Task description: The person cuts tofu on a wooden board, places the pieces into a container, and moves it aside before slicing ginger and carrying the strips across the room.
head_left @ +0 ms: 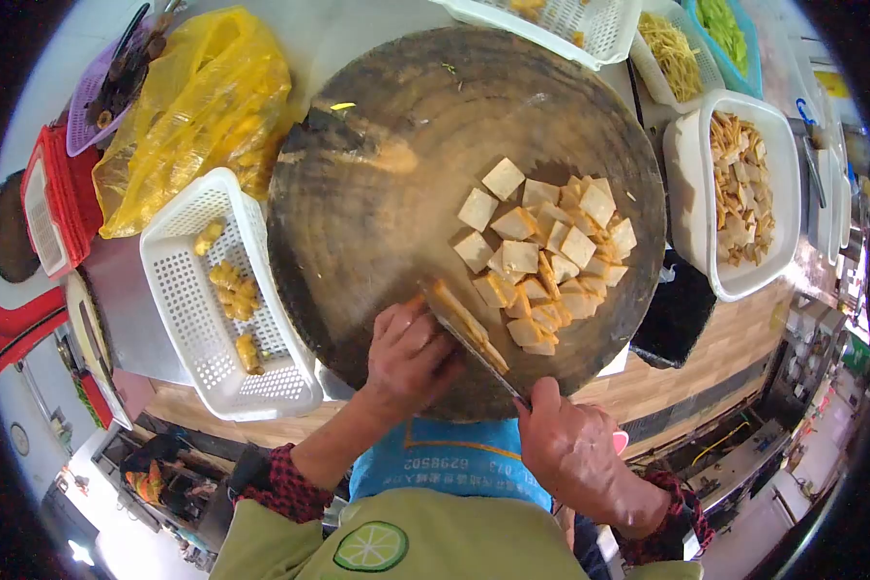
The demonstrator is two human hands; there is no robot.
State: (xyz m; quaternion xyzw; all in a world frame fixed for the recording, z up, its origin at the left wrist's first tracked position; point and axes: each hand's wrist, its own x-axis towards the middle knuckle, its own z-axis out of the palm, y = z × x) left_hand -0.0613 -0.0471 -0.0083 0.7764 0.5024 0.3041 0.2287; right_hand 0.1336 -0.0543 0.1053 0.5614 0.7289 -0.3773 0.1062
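My right hand (580, 449) is closed around the handle of a cleaver (483, 355), whose blade is seen edge-on, slanting up to the left. With fingers curled, my left hand (406, 356) presses on tofu close to the blade's left side, and that piece is mostly hidden by the fingers. Along the right side of the blade lie thin brown-edged tofu strips (471, 327). A pile of cut tofu squares (556, 256), pale with tan edges, spreads over the right part of the round wooden chopping block (377, 222).
At left, a white perforated basket (177, 319) holds several ginger pieces (232, 290), below a yellow plastic bag (203, 106). A white tub (686, 193) of cut tofu stands at right. Another white basket (604, 39) touches the block's far side, near shredded food (672, 58).
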